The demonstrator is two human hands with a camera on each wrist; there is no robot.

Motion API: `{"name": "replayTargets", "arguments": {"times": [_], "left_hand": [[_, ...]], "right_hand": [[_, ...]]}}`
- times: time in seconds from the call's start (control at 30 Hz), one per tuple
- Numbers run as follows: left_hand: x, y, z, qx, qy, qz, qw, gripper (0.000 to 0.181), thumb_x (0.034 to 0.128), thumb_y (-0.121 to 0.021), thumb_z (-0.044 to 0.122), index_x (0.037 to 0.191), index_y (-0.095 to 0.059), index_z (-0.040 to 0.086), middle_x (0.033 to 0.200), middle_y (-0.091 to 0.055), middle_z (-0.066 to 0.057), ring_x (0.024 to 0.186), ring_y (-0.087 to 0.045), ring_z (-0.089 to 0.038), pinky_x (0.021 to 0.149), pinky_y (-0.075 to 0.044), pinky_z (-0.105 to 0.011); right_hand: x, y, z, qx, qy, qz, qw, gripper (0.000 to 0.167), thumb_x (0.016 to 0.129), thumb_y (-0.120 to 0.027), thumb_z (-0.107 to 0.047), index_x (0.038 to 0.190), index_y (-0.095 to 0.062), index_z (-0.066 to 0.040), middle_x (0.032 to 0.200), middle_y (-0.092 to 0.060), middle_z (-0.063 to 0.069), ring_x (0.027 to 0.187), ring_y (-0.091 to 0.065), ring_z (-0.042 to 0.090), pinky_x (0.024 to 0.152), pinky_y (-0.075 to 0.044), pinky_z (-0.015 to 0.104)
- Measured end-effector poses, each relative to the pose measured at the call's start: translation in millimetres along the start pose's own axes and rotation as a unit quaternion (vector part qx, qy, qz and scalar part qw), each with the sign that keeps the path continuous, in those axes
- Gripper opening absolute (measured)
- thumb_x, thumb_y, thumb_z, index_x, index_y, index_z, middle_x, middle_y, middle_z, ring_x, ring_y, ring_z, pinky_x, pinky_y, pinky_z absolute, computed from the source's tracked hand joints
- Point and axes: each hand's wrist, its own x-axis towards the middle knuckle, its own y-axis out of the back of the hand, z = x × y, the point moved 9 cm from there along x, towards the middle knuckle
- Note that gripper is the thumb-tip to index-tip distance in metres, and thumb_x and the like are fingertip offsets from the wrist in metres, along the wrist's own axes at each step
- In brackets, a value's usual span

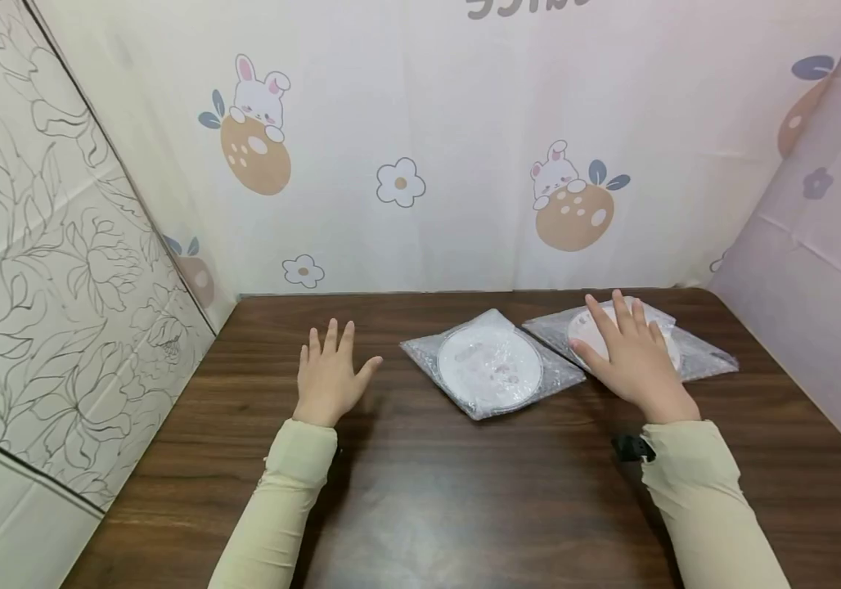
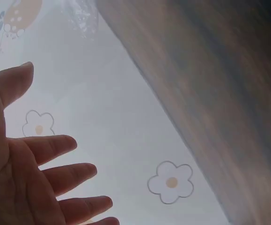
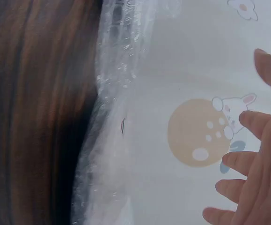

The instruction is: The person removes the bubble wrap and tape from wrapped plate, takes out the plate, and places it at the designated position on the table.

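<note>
Two round white disc-like items in bubble wrap lie toward the back of the brown table (image 1: pixel 420 507). The left wrapped disc (image 1: pixel 490 364) shows in full near the middle. My right hand (image 1: pixel 630 352) hovers above the right wrapped disc (image 1: pixel 708 360) with fingers spread, hiding part of it. To the left, my left hand (image 1: pixel 330 376) is held over the table, fingers straight and apart. Neither hand holds anything. In the right wrist view, bubble wrap (image 3: pixel 119 61) runs along the table beside the right hand (image 3: pixel 261 173). The left wrist view shows the left palm (image 2: pixel 23 187) with nothing in it.
A white curtain (image 1: pixel 457 106) with rabbits and flowers hangs behind the table. On the left stands a panel (image 1: pixel 60 245) with line-drawn flowers. Another pale curtain (image 1: pixel 825 270) borders the right side. A small black device (image 1: pixel 632 447) sits at the right wrist.
</note>
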Motion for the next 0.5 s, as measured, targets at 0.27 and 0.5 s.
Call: {"name": "replayTargets", "arguments": {"times": [0.27, 0.5], "left_hand": [[7.2, 8.8, 20.3, -0.025, -0.043, 0.007, 0.9987, 0.079, 0.0966, -0.044, 0.061, 0.155, -0.028, 0.010, 0.161, -0.023, -0.019, 0.149, -0.018, -0.044, 0.119, -0.024, -0.056], [7.6, 4.0, 52.4, -0.063, -0.089, 0.001, 0.9941, 0.080, 0.0948, -0.051, 0.059, 0.153, -0.033, 0.007, 0.160, -0.027, -0.018, 0.148, -0.021, -0.042, 0.119, -0.026, -0.052]], "right_hand": [[11.3, 13, -14, 0.038, 0.039, 0.011, 0.9985, 0.079, 0.099, -0.045, -0.054, 0.159, -0.013, -0.014, 0.161, -0.006, 0.028, 0.147, -0.007, 0.052, 0.111, -0.016, 0.072], [18.2, 10, -26, 0.063, 0.041, -0.019, 0.9970, 0.078, 0.099, -0.047, -0.053, 0.158, -0.016, -0.012, 0.162, -0.010, 0.026, 0.147, -0.015, 0.049, 0.111, -0.020, 0.070]]}}
